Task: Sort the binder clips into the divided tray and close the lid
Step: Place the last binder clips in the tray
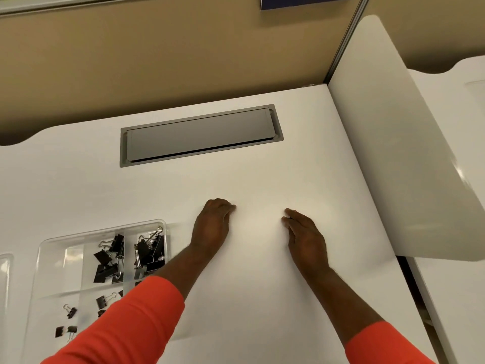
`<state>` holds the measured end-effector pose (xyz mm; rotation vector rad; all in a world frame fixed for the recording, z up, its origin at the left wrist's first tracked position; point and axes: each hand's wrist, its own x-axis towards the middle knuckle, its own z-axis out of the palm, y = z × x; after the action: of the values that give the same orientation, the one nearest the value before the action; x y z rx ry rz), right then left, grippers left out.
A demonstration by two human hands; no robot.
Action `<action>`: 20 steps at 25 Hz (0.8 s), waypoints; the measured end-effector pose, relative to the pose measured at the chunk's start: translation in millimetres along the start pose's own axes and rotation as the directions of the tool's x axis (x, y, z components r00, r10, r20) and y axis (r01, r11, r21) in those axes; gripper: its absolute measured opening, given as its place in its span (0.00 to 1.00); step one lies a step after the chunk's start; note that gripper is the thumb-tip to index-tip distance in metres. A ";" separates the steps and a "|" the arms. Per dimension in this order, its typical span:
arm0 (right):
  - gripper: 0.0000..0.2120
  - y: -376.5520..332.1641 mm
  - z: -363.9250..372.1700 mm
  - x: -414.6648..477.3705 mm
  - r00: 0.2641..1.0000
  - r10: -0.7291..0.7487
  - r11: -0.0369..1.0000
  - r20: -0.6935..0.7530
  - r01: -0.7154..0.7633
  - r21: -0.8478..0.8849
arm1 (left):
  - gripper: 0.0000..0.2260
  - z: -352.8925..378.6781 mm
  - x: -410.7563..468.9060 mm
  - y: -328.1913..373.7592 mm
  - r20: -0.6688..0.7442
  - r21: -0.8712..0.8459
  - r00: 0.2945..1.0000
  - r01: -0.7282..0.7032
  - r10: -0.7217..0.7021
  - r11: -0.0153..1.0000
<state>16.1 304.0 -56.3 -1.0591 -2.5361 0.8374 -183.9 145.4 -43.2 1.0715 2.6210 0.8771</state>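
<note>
Bright, even overhead light, pretty soft picture overall

The white worktop (262,298) is nearly blown out around the hands (214,224), which cast barely any shadow. There's glare on the clear tray (60,248) left of them, wide-angle bending of edges far from the hands, and slightly smeary detail on the binder clips (147,253).

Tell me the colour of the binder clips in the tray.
The binder clips are black with silver wire handles, seen in the head view, inside the clear tray.
</note>
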 end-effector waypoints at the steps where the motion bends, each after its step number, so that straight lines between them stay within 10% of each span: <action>1: 0.13 -1.7 -1.5 0.7 1.000 0.002 1.000 0.009 -0.001 -0.008 | 0.10 -0.8 -4.7 -0.3 0.020 -0.005 1.000 -0.001 0.001 1.000; 20: 0.15 -74.3 -3.8 -88.6 0.966 -0.117 0.990 0.233 0.131 -0.048 | 0.08 -49.1 -133.3 26.4 0.080 -0.073 0.997 -0.013 0.018 0.997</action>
<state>37.9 200.0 -10.5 -0.8530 -2.8041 0.8967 -89.9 46.5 4.4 1.0869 2.4991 0.9048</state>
